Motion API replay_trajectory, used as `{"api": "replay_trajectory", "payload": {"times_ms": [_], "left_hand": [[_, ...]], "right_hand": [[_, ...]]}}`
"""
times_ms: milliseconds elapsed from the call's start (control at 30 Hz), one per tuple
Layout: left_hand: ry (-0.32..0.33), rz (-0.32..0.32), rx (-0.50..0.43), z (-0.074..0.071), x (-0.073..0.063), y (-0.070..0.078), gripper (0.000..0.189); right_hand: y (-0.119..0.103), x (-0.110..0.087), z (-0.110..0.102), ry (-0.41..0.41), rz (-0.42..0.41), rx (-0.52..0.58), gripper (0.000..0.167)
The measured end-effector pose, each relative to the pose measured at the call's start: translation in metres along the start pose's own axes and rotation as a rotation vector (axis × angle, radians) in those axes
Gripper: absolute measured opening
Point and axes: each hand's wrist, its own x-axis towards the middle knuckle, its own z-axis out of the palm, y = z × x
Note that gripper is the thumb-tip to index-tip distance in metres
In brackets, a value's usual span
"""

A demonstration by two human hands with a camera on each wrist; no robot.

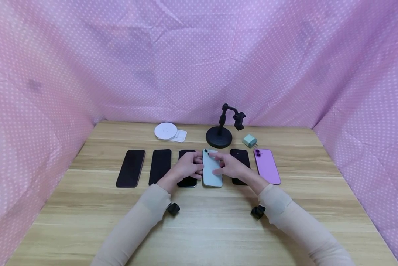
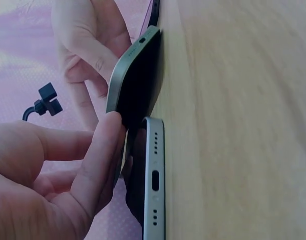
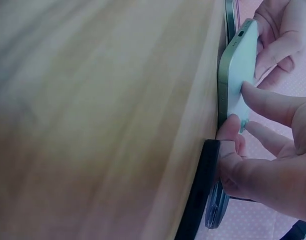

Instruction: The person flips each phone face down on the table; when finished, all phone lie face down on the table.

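A pale green smartphone point(image 1: 212, 170), back up, is held between the two hands near the middle of a row of phones. The left wrist view shows it tilted, its left edge raised and its dark screen point(image 2: 140, 80) facing down. My left hand point(image 1: 188, 166) grips the raised left edge with its fingertips. My right hand point(image 1: 233, 167) holds the phone from the right, with its thumb point(image 3: 268, 102) on the back and other fingers low at the right edge. Below my left hand lies a dark-screened phone point(image 1: 187, 181), partly covered by it.
Two dark phones point(image 1: 130, 168) point(image 1: 160, 166) lie at left; a black phone point(image 1: 240, 159) and a purple phone point(image 1: 268, 168) at right. Behind stand a black phone stand point(image 1: 219, 137), a white round charging pad point(image 1: 165, 130) and a green charger plug point(image 1: 250, 140). Pink dotted cloth surrounds the table.
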Motion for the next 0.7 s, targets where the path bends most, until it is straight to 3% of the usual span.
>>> {"api": "replay_trajectory", "payload": {"times_ms": [333,600,700], "left_hand": [[0.0,-0.015,0.087,-0.002,0.0011,0.0012,0.045],[0.08,0.0,0.235,0.0026,0.0014,0.0048,0.045],[0.092,0.002,0.25,0.0032,0.001,0.006,0.044]], "right_hand": [[-0.0004,0.0018,-0.001,0.004,0.012,-0.035,0.065],[-0.0003,0.004,-0.0011,-0.012,-0.005,-0.087,0.064],[-0.001,0.005,-0.0015,-0.009,0.001,-0.108,0.064]]}}
